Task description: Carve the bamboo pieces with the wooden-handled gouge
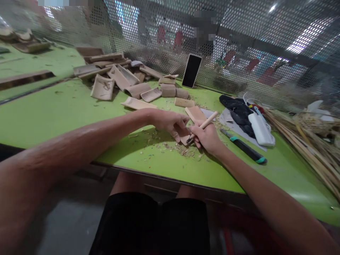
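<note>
Though small, tan wooden piece (184, 138).

The left hand (174, 124) curls downward, fingers bent; the right hand (205, 136) closes beside it, both forearms angled inward.

Two hands, one left (172, 122) and one right (208, 138), one carving tool (205, 124) and one worked bamboo piece (185, 137) share one green table (156, 166) with one phone (192, 71), one utility knife (247, 148), one white device (261, 129) and over a dozen other bamboo pieces (102, 87) (overlaps prevent an exact tally).
</note>
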The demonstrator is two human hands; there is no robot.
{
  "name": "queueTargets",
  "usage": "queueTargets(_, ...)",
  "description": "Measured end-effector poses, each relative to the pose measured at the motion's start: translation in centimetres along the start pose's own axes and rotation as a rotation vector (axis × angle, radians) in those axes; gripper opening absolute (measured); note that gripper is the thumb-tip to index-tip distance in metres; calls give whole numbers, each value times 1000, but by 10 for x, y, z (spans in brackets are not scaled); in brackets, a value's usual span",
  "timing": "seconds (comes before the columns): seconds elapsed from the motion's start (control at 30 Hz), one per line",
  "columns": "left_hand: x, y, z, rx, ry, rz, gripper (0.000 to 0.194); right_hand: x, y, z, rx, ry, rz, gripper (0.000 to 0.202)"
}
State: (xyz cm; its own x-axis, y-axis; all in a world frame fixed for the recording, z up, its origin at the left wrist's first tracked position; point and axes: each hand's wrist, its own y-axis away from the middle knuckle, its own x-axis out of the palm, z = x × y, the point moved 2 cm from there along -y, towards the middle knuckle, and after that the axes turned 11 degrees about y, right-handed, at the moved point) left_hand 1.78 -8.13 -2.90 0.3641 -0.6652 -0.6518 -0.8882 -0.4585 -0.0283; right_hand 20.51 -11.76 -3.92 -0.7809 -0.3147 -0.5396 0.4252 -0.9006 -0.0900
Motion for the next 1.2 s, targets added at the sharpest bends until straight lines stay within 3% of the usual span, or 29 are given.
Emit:
queueTargets(0.37,0,0,0,19,-12,13,38,-7,-7,-5,-10,29,111,35)
queueTargets(1.2,0,2,4,-7,-68,0,47,-6,-11,-13,17,-59,51,26)
